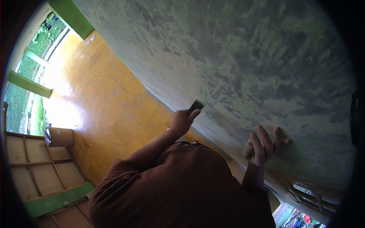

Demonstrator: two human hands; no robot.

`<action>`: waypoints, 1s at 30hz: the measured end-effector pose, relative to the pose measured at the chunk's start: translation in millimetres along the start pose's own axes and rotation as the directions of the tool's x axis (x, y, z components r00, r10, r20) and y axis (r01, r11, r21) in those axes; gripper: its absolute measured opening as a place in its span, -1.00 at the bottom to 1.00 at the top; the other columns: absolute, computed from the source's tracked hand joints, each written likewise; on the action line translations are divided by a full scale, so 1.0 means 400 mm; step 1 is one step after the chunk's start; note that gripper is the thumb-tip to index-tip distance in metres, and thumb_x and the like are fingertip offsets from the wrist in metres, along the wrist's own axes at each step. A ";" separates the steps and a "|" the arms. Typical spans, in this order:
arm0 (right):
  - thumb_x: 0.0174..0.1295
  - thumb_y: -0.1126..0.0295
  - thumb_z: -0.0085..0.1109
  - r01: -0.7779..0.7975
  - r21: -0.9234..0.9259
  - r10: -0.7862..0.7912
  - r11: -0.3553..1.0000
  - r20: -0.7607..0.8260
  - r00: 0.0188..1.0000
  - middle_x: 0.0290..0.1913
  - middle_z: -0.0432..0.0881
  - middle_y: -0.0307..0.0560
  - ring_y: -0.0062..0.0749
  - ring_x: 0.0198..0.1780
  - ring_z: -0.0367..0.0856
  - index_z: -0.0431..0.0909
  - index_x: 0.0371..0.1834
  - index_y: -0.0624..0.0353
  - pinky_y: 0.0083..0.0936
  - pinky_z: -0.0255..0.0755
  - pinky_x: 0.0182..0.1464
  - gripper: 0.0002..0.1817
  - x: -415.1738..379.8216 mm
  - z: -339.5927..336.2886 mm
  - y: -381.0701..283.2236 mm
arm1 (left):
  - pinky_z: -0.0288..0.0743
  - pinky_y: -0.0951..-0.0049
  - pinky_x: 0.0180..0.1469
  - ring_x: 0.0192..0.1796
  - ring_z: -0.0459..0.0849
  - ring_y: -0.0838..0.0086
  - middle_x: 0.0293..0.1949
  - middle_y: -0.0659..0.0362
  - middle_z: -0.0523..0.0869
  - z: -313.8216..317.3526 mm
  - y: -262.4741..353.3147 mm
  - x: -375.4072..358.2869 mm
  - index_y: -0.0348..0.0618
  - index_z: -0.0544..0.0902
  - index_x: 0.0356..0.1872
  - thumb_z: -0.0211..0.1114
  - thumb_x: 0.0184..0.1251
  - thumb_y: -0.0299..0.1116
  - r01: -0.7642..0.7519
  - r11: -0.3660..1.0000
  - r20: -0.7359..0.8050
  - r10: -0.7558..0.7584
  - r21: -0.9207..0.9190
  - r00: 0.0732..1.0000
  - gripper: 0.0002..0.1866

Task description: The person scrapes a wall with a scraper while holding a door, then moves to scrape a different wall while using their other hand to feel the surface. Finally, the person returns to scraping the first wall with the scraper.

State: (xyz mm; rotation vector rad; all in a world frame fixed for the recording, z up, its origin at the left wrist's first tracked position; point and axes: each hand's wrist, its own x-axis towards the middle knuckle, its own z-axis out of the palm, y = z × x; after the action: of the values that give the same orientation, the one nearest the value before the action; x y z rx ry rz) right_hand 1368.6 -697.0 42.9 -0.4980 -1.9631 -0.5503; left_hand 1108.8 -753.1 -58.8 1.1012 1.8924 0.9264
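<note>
My left hand (182, 122) is closed around a small dark flat block (195, 106), whose outer end sticks out beyond the fingers near the lower part of the wall (228, 68). The wall is patchy grey and white with green traces. Farther right, my right hand (261, 147) is empty, its fingers apart and bent, with the fingertips right at the wall surface. The brown shirt (178, 186) I wear fills the bottom of the view between my two arms.
Cracked yellow floor tiles (114, 102) run along the wall's foot. To the left stand a brown round container (61, 136) and a wooden-framed panel (42, 167). Green posts (30, 84) border a bright grassy outdoors. A slatted opening (313, 197) sits at lower right.
</note>
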 end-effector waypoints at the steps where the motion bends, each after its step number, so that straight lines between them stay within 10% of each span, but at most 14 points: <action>1: 0.34 0.20 -0.08 0.002 -0.012 -0.002 1.000 0.003 1.000 -0.08 0.66 -0.23 -0.04 0.35 0.30 0.58 -0.09 -0.10 -0.01 -0.39 0.51 -0.76 0.001 0.001 -0.001 | 0.37 0.28 -0.48 -0.66 0.47 0.39 -0.74 0.03 0.49 0.005 0.012 0.004 -0.37 0.55 -0.62 0.18 0.31 0.11 0.006 1.000 -0.002 -0.006 -0.002 1.000 -0.38; 30: 0.35 0.22 -0.07 0.004 0.001 -0.004 1.000 0.045 0.999 -0.08 0.67 -0.25 -0.10 0.32 0.36 0.56 -0.09 -0.08 -0.06 -0.34 0.51 -0.79 -0.007 -0.006 -0.002 | 0.37 0.28 -0.48 -0.66 0.47 0.41 -0.75 0.07 0.49 -0.003 0.053 -0.010 -0.36 0.54 -0.66 0.17 0.30 0.16 -0.097 0.993 0.005 0.097 -0.066 0.995 -0.34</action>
State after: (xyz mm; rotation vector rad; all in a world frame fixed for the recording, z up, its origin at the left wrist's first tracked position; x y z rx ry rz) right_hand 1370.7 -699.4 41.2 -0.5095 -2.0077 -0.5451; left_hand 1117.1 -749.1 -39.1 1.1644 1.8020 1.0295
